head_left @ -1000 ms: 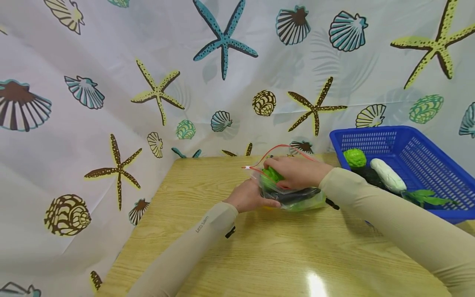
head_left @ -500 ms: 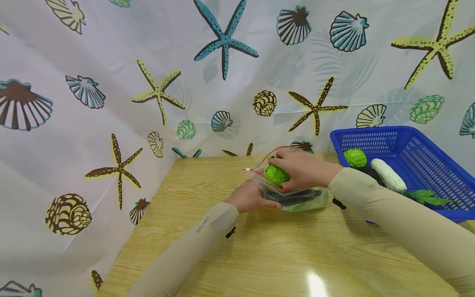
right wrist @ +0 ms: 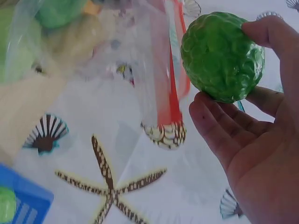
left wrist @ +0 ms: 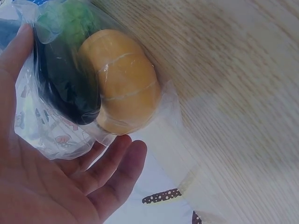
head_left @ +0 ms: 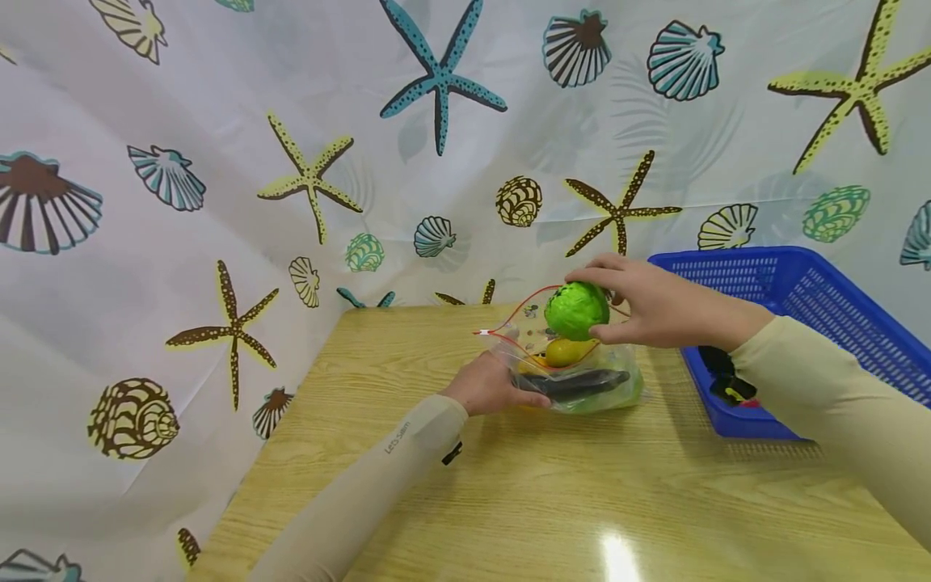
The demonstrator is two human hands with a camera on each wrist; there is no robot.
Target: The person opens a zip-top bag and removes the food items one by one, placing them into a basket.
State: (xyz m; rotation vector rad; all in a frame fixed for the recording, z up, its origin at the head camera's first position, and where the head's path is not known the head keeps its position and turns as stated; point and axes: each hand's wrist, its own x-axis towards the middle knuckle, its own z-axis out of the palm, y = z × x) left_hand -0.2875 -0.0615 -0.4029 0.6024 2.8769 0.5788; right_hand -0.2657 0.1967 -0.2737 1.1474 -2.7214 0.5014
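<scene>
Bumpy grn fruit (head_left: pixel 577 311), held up nr open clr bag (head_left: pixel 621 396).

Basket (head_left: pixel 851 315) partly behind right sleeve (head_left: pixel 836 412), bag (left wrist: pixel 56 140) cropped in wrist views

Head: looks forward and down at the bag (head_left: pixel 631 391) from farthest back. Left wrist: peeks close from its left. Right wrist: looks past its top, near, from its right. Shares the bag in all three.

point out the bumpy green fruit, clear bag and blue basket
Bumpy green fruit (right wrist: pixel 222 57), right wrist view, middle of its surface
Clear bag (head_left: pixel 614 398), head view, lower right front
Blue basket (head_left: pixel 756 424), head view, near rim
</scene>
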